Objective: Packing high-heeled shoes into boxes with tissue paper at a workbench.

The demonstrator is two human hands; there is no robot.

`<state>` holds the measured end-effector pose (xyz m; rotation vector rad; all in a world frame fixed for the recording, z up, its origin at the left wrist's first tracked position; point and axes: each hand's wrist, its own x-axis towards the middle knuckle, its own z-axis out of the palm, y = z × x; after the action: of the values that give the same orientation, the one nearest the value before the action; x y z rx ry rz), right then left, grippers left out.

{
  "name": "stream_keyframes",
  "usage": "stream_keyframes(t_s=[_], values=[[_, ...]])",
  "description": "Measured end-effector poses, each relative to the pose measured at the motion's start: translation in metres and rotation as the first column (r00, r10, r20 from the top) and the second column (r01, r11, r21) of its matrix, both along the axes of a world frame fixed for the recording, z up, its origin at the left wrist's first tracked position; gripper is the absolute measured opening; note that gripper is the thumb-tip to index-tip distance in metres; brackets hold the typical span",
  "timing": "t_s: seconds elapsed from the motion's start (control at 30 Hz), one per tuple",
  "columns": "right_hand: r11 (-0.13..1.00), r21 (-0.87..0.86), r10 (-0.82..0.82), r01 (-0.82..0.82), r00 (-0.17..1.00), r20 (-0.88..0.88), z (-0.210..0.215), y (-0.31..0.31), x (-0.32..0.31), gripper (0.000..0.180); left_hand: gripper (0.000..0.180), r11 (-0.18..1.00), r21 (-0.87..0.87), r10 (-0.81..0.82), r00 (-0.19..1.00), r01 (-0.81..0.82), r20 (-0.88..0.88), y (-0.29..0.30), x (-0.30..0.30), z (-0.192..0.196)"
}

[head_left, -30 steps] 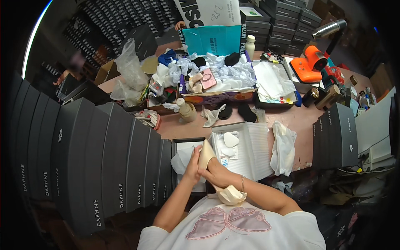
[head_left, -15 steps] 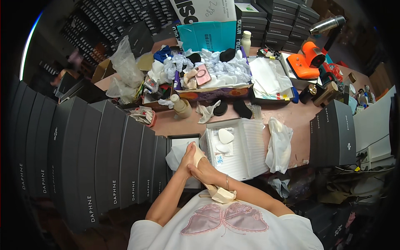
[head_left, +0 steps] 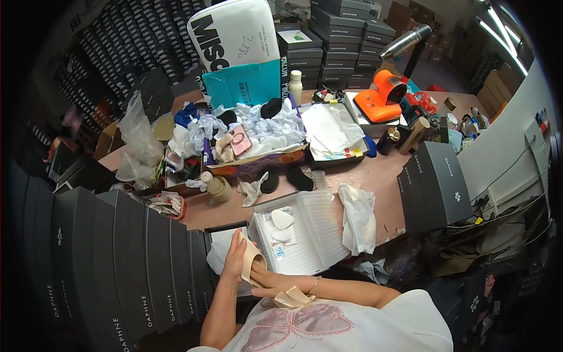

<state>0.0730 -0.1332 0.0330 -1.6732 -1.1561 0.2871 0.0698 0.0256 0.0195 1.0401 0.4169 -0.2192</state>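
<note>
A cream shoe [head_left: 253, 253] is held upright over the near edge of the table, its opening toward my right side. My left hand [head_left: 233, 258] wraps round its outer left side, fingers pointing up. The fingers of my right hand [head_left: 271, 283] reach into the opening, and their tips are hidden inside. A cream fabric bow [head_left: 294, 298] lies by my right wrist; how it joins the shoe I cannot make out. Behind the hands is an open white-lined shoebox [head_left: 267, 227] with white pads [head_left: 282, 219] in it. Another open dark box [head_left: 226, 230] with white paper sits left of it.
Dark shoeboxes [head_left: 88, 258] stand in a row at the left, and more [head_left: 437, 190] at the right. A white-wrapped bundle [head_left: 358, 220] lies right of the lined box. Farther back are a carton of crumpled paper [head_left: 264, 165], a bottle [head_left: 217, 188] and an orange device [head_left: 378, 102].
The view has shifted, so the scene sits lower and to the left. My hands, pressed together round the shoe before, have parted somewhat, and the right fingers now show inside its opening.
</note>
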Motion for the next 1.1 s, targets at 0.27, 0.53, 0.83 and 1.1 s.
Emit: stream_keyframes(t_s=[0.27,0.53,0.83,1.1], values=[[0.979,-0.179,-0.142,0.1,0.961,-0.236,0.014,0.021,0.017,0.054,0.051,1.0,0.0,0.01,0.996,-0.01,-0.086,0.0,0.014,0.0],[0.909,-0.318,-0.31,0.27,0.947,-0.081,0.02,-0.002,0.012,0.055,0.06,0.926,-0.247,0.253,0.956,-0.284,-0.148,-0.073,-0.063,0.021],[0.748,-0.492,-0.271,0.445,0.882,0.385,-0.056,-0.051,0.1,0.042,0.072,0.853,-0.345,0.297,0.909,-0.39,-0.292,-0.015,-0.072,-0.016],[0.774,-0.491,-0.152,0.4,0.87,0.47,-0.096,-0.043,0.163,0.04,0.069,0.809,-0.505,0.186,0.946,-0.301,-0.266,-0.002,-0.059,-0.018]])
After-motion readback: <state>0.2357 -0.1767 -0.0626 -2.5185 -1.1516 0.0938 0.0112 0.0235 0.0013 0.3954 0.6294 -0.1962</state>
